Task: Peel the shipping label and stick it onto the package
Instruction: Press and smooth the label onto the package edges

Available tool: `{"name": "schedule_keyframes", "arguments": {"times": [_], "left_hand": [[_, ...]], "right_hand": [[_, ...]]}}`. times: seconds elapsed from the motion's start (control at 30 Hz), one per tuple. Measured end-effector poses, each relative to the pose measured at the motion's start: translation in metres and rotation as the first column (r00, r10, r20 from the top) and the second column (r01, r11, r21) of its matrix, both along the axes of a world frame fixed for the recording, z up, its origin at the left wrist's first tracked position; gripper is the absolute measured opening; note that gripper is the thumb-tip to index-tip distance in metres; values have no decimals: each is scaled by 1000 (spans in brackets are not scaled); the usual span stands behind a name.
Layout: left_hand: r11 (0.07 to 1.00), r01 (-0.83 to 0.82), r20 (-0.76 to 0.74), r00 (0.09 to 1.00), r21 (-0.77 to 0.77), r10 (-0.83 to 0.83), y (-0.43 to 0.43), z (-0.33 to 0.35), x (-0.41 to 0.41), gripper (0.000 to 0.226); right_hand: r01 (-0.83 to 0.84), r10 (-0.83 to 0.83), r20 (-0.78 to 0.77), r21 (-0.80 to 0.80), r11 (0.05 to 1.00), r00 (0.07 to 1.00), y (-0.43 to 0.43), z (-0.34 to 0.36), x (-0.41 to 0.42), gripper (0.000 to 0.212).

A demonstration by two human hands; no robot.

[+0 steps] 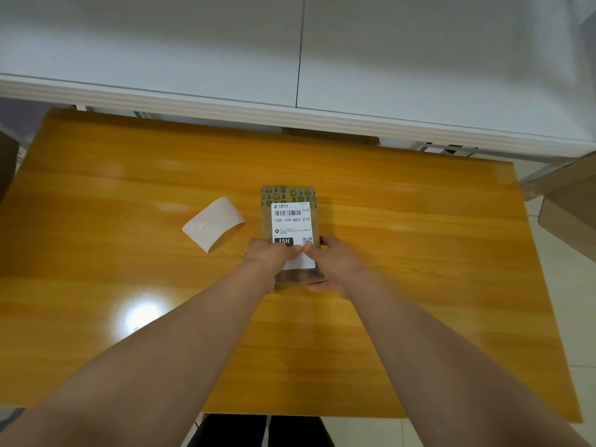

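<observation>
Far left edge of the frame, a sliver of brown cardboard (6, 162) peeks in beside the orange wooden bench (113, 195). Moving in, left of centre, there's the curled white backing sheet (213, 228), lying loose on the bench, apart from everything else.

Now dead centre: the person's left grip (269, 253) lies over the lower left edge of the package (290, 193), thumb down on the shipping label (292, 221). It's blurred there, so whether those fingers wrap the edge cannot be told. The package lies flat on the bench, long side running away from the person, a green-printed strip at its far end. The label sits on its top face, barcode and "15H-159-A03-210" readable, its upper part flat against the package.

Just right of that, the right grip (335, 264) clasps the package's lower right edge, fingers curled under the near corner, thumb tip meeting the other thumb on the label's white lower part.

Far right, a cardboard box (567, 211) sits off the bench at the frame's edge. Across the top runs a white cabinet (193, 43).
</observation>
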State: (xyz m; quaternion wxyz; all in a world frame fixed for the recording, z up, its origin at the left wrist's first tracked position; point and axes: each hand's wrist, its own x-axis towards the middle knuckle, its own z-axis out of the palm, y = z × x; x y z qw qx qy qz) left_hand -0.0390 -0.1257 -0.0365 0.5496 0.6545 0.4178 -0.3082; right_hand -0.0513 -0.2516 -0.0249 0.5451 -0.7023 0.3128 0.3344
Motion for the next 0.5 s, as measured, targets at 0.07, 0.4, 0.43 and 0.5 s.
{"name": "schedule_keyframes", "arguments": {"times": [0.07, 0.4, 0.43, 0.5], "left_hand": [[999, 35, -14, 999, -18, -36, 2, 0, 0, 73], [983, 167, -16, 986, -74, -168, 10, 1, -4, 69], [982, 171, -18, 985, -80, -173, 11, 1, -5, 69], [980, 180, -13, 983, -85, -182, 12, 2, -5, 69]], "right_hand": [[-9, 9, -3, 17, 1000, 1000, -3, -1, 0, 43], [-68, 68, -2, 61, 996, 998, -8, -4, -2, 63], [-81, 81, -4, 66, 995, 997, -8, -5, -2, 65], [-104, 104, -5, 72, 992, 995, -9, -5, -3, 66]]}}
